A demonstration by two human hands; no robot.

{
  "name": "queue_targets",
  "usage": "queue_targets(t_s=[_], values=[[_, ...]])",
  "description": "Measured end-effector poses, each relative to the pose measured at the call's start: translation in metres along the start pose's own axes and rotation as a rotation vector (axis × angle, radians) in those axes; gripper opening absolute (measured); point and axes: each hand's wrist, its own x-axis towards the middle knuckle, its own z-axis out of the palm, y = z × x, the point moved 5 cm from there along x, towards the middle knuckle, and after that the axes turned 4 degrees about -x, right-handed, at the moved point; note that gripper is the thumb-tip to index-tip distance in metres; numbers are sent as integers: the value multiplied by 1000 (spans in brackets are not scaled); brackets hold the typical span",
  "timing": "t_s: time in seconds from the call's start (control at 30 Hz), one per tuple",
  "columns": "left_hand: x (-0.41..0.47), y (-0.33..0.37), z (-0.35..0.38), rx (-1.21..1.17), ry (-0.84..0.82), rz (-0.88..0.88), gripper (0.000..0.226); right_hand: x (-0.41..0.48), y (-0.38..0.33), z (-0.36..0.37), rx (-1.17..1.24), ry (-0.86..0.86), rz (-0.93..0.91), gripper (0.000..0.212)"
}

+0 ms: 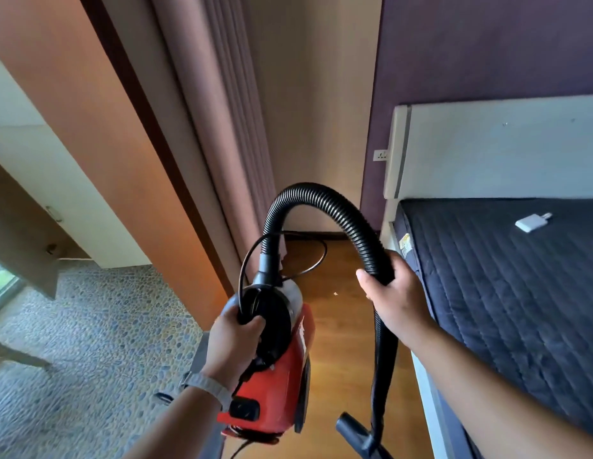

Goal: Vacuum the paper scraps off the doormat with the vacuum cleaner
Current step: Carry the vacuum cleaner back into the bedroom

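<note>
The left hand (pixel 235 339) clamps the top of the vacuum cleaner (pixel 281 376) to carry it, while the right hand (pixel 392 296) wraps round the hose (pixel 321 197), seemingly so the nozzle (pixel 351 430) below hangs clear.

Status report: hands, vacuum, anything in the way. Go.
Left hand grips vacuum cleaner handle, lifted. Right hand grips hose. Doormat not clearly in view; mattress close on right.

One wide head-worn camera looks forward and down, close over the left hand (pixel 233 339) and right hand (pixel 392 301), lower centre.
</note>
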Motion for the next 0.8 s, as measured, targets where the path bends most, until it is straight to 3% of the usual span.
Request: queue_targets(t_s=[0.47, 0.8], values=[[232, 22, 105, -24, -220, -68, 7, 198, 44, 45, -179, 118, 144, 13], [377, 93, 148, 43, -303, 65, 7, 317, 40, 67, -140, 238, 222, 14]])
